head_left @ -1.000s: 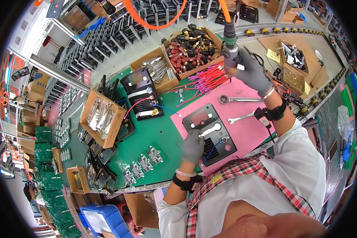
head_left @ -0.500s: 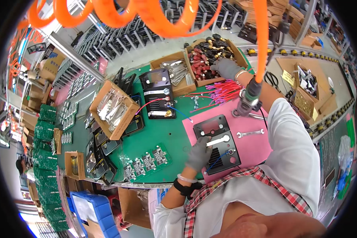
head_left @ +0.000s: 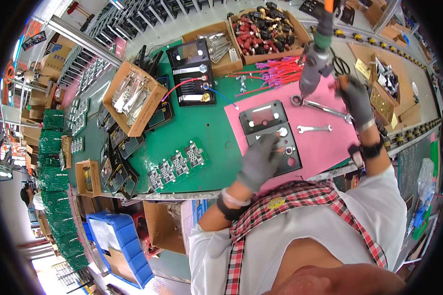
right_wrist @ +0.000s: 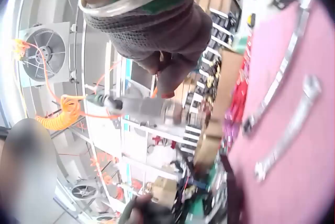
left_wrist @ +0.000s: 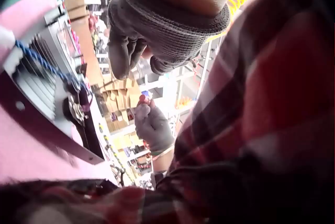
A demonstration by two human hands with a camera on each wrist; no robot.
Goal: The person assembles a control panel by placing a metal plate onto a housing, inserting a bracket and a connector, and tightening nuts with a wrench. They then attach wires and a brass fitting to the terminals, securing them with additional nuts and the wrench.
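Note:
My gloved left hand (head_left: 261, 164) is over the black metal panel (head_left: 263, 118) on the pink mat, its fingers bent beside a small metal ring (head_left: 289, 149). Whether those fingers pinch something small, I cannot tell. A silver strip (head_left: 282, 132) on the panel is partly hidden by this hand. In the left wrist view, a blue wire (left_wrist: 42, 59) crosses the panel's slotted part. Right of the mat, my gloved right hand (head_left: 357, 101) holds a small red connector (left_wrist: 144, 98) at its fingertips. Between it and the panel hangs a power screwdriver (head_left: 315, 69).
A combination wrench (head_left: 325, 108) and a shorter open-end wrench (head_left: 314, 129) lie on the mat. Behind are red wires (head_left: 280, 73) and a box (head_left: 251, 59) of red and black connectors. Finished-looking panel (head_left: 191, 71), circuit boards (head_left: 179, 164) and a tilted carton (head_left: 140, 115) stand left.
My right hand let go of the screwdriver, reached into the connector box and came back right with a red connector. My left hand slid from the strip's end to over the panel's slotted part.

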